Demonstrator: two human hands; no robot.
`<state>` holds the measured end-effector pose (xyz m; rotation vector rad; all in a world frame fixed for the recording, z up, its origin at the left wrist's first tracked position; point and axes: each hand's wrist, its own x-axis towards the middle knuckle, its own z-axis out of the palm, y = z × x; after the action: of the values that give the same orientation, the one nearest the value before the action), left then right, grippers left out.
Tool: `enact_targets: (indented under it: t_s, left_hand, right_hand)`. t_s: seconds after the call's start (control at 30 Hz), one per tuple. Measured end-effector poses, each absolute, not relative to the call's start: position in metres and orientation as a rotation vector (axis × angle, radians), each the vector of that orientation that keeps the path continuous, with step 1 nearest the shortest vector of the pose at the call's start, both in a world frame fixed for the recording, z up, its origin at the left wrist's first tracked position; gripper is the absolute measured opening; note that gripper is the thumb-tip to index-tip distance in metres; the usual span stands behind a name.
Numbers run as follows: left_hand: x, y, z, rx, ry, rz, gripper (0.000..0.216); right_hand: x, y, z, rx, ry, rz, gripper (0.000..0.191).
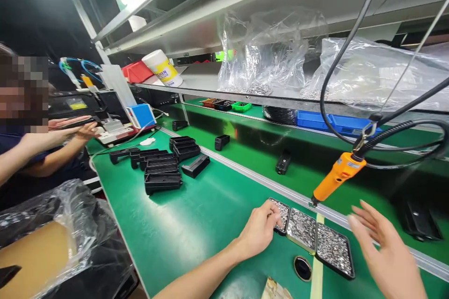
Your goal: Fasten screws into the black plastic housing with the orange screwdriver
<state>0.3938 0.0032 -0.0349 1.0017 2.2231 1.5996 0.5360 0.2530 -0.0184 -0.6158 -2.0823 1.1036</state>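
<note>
Screws, small and silvery, fill three shallow dark trays set edge to edge in a row on the green table. The left hand [261, 230] rests with curled fingers on the nearest tray [281, 215], fingertips touching its heap of screws; whether it pinches any I cannot tell. The middle tray [301, 229] lies just right of that hand, and the third tray [334, 250], black-rimmed, sits between the two hands. The right hand [384, 247] hovers beyond the third tray, fingers spread wide and holding nothing, a little blurred. Just above the trays hangs an orange electric screwdriver [338, 175], tilted, its tip pointing down near the middle tray, black cables looping from its top. A round dark hole [302, 268] shows in the table just below the trays. Well to the left of the left hand stands a stack of black plastic housings [163, 175]. Farther left, another person's hands [79, 128] work at a fixture.
</note>
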Motion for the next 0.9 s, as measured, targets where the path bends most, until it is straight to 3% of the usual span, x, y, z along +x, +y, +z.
enact_targets:
  t_s: [0.07, 0.13, 0.3, 0.4, 0.53, 0.73, 0.9]
  left_hand:
    - [0.404, 0.003, -0.037, 0.946, 2.105, 1.692, 0.014]
    - [0.411, 0.004, -0.041, 0.898, 2.006, 1.765, 0.009]
    - [0.416, 0.005, -0.048, 0.794, 1.894, 1.873, 0.014]
    - [0.419, 0.003, -0.047, 0.754, 1.878, 1.907, 0.016]
    - [0.429, 0.003, -0.043, 0.757, 1.87, 1.916, 0.021]
    - [0.441, 0.004, -0.042, 0.846, 1.836, 1.903, 0.028]
    - [0.447, 0.002, -0.043, 0.934, 1.828, 1.894, 0.034]
  right_hand:
    - [0.508, 0.25, -0.002, -0.652, -2.073, 1.144, 0.094]
    - [0.484, 0.246, 0.01, -0.644, -2.061, 1.196, 0.101]
    - [0.463, 0.231, 0.026, -0.634, -2.031, 1.288, 0.069]
    - [0.474, 0.218, 0.034, -0.633, -1.962, 1.353, 0.06]
    - [0.494, 0.193, 0.05, -0.45, -1.792, 1.643, 0.046]
    - [0.513, 0.16, 0.067, -0.355, -1.43, 1.998, 0.011]
    - [0.52, 0.15, 0.063, -0.325, -1.42, 2.049, 0.016]
